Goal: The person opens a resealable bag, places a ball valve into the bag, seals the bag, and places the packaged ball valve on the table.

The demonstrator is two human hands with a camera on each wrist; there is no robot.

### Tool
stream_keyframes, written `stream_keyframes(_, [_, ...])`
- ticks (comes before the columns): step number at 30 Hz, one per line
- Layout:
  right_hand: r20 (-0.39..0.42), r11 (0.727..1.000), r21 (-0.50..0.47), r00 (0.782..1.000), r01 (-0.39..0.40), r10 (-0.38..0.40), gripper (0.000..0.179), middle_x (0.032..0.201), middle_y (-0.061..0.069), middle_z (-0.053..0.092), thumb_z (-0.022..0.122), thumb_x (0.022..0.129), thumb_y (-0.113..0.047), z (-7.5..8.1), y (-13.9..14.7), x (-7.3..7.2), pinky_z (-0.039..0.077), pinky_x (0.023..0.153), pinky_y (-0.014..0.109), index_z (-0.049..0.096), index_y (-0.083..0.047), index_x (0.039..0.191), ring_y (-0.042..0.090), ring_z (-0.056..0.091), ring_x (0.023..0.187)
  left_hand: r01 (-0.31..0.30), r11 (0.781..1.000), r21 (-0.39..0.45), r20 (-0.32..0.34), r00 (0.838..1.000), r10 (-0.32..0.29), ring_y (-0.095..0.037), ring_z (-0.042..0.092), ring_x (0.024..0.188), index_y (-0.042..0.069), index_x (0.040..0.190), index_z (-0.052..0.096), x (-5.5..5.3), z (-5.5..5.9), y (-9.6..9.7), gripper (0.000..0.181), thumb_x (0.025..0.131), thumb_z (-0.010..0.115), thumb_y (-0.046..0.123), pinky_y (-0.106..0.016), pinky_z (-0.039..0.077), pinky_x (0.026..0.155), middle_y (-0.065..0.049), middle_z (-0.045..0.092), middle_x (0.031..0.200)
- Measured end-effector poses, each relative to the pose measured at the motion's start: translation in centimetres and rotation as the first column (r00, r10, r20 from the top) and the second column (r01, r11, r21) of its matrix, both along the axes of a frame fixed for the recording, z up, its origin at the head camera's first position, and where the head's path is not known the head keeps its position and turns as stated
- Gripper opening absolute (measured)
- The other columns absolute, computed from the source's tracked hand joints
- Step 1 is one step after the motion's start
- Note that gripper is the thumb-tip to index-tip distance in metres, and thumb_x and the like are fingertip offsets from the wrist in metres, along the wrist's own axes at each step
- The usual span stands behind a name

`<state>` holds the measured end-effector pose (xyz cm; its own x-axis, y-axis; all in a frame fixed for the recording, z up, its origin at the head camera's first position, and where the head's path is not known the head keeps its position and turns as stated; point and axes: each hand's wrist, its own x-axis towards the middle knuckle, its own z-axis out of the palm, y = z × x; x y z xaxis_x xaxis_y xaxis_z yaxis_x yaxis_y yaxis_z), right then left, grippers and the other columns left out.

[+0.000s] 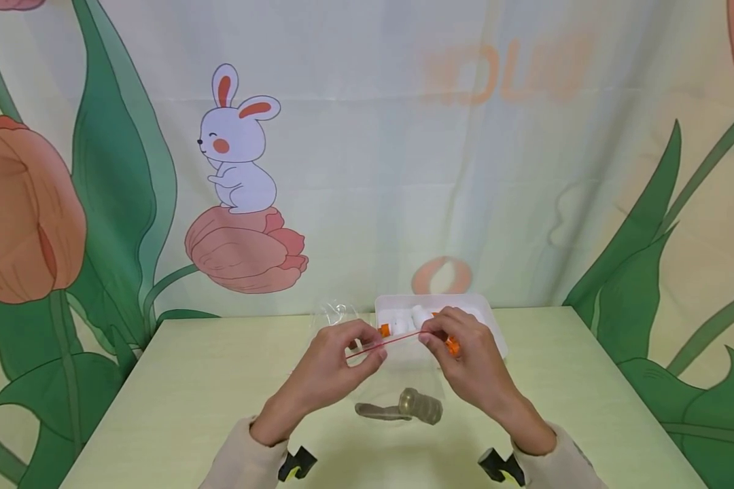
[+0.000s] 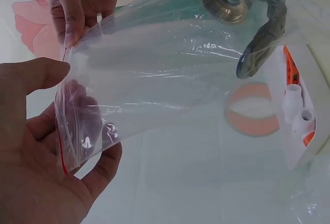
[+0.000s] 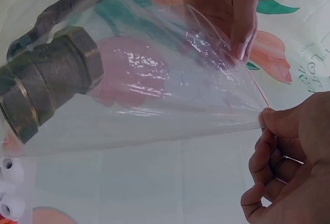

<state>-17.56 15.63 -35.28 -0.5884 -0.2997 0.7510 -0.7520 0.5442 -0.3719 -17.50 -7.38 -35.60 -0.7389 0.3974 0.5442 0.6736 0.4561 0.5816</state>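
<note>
A clear zip bag [image 2: 154,74] with a red line along its mouth hangs between both hands. Inside it, at the lower end, lies a brass-coloured valve [image 1: 425,407] with a lever handle; the right wrist view shows its hexagonal end through the plastic. My left hand [image 1: 336,356] holds one side of the bag's mouth, thumb on the near side and some fingers seen through the film in the left wrist view. The other top corner is pinched between the thumb and forefinger of my right hand [image 1: 471,360].
Behind the hands a white tray [image 1: 497,333] stands on the pale green table [image 1: 220,380], holding several white plastic fittings [image 2: 293,102] with orange parts. Left of the tray is another clear plastic bag [image 1: 336,312]. A printed curtain [image 1: 367,170] hangs behind the table.
</note>
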Motion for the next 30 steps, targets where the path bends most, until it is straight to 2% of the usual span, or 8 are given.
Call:
stream_keyframes(4, [-0.001, 1.000, -0.006, 1.000, 0.003, -0.003, 0.012, 0.083, -0.007, 0.064, 0.075, 0.083, -0.004, 0.04, 0.09, 0.02, 0.044, 0.068, 0.026, 0.069, -0.013, 0.087, 0.006, 0.051, 0.075, -0.008, 1.000, 0.003, 0.004, 1.000, 0.008, -0.003, 0.058, 0.079, 0.016, 0.090, 0.068, 0.01, -0.07, -0.14, 0.004, 0.089, 0.071, 0.019, -0.024, 0.052, 0.074, 0.010, 0.066, 0.083])
stream_keyframes(13, [0.003, 1.000, -0.012, 1.000, -0.009, 0.009, 0.010, 0.082, -0.008, 0.062, 0.075, 0.084, -0.006, -0.15, 0.07, -0.12, 0.044, 0.068, 0.025, 0.068, -0.013, 0.087, 0.006, 0.050, 0.075, 0.009, 1.000, -0.013, -0.057, 0.998, -0.010, -0.004, 0.057, 0.078, 0.015, 0.089, 0.068, -0.02, -0.10, -0.16, 0.003, 0.092, 0.067, 0.015, -0.023, 0.050, 0.072, 0.007, 0.066, 0.083])
stream_keyframes(21, [0.021, 1.000, -0.007, 1.000, 0.014, -0.014, 0.009, 0.083, -0.007, 0.063, 0.074, 0.084, -0.006, -0.06, 0.35, -0.12, 0.044, 0.066, 0.024, 0.069, -0.013, 0.087, 0.007, 0.050, 0.075, -0.007, 1.000, 0.003, -0.022, 1.000, 0.007, -0.002, 0.057, 0.078, 0.017, 0.089, 0.068, -0.06, -0.30, -0.52, 0.003, 0.089, 0.070, 0.016, -0.025, 0.052, 0.073, 0.010, 0.066, 0.083])
stream_keyframes(30, [0.007, 1.000, -0.015, 1.000, 0.000, 0.000, 0.009, 0.082, -0.007, 0.062, 0.074, 0.085, -0.005, 0.00, 0.50, -0.18, 0.043, 0.066, 0.025, 0.068, -0.012, 0.087, 0.006, 0.049, 0.073, 0.014, 1.000, 0.021, -0.006, 1.000, -0.014, -0.004, 0.057, 0.078, 0.016, 0.087, 0.068, -0.19, -0.37, -0.70, 0.005, 0.090, 0.067, 0.012, -0.024, 0.051, 0.073, 0.008, 0.065, 0.081])
